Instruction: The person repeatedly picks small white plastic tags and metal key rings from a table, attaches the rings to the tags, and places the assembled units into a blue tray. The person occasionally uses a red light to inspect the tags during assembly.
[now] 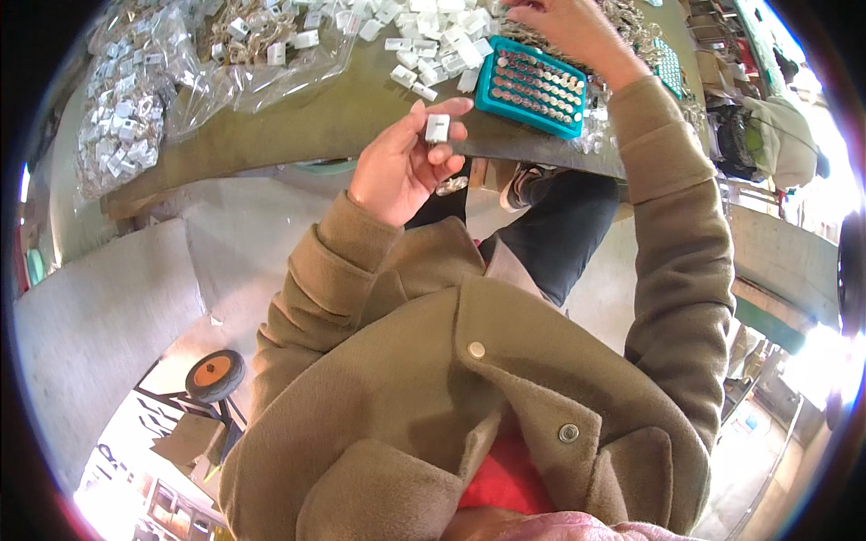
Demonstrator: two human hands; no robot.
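Note:
My left hand (395,171) is raised in front of the table's near edge, palm up. A small white plastic housing (438,128) with a dark slot is held between its thumb and fingers. At the top edge of the head view, my right hand (577,34) reaches over a heap of small metal parts (624,18). Its fingers are bent together and partly cut off by the frame, and what they hold cannot be made out. Between the hands lies a teal tray (487,101) with rows of round, shiny metal pieces.
Loose white housings (433,45) are piled behind my left hand. Clear plastic bags (117,135) of similar parts lie on the left of the green-brown table (298,126). A second teal tray (668,68) stands beyond my right sleeve. Small clear pieces (591,140) sit near the table edge.

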